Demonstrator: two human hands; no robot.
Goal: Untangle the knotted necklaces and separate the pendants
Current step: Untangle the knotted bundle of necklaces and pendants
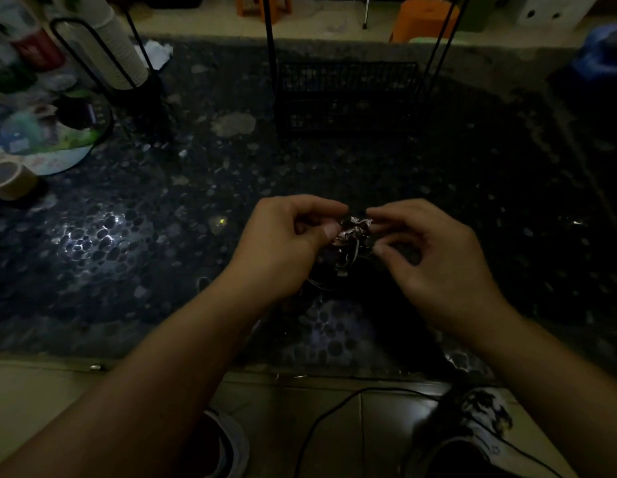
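A small tangled clump of necklaces (353, 236), silvery chains and pendants knotted together, hangs between my two hands above the dark pebble-patterned table (145, 243). My left hand (289, 239) pinches the clump's left side between thumb and curled fingers. My right hand (427, 250) pinches its upper right part with fingertips, thumb below. A few thin chain strands trail down under my left hand. Single pendants cannot be told apart in the dim light.
A black wire basket (345, 94) stands at the back centre. A round tray (48, 143) with clutter, a tape roll (10, 181) and a black wire stand (103, 63) fill the left. A black cable (334, 415) runs on the floor below the table edge.
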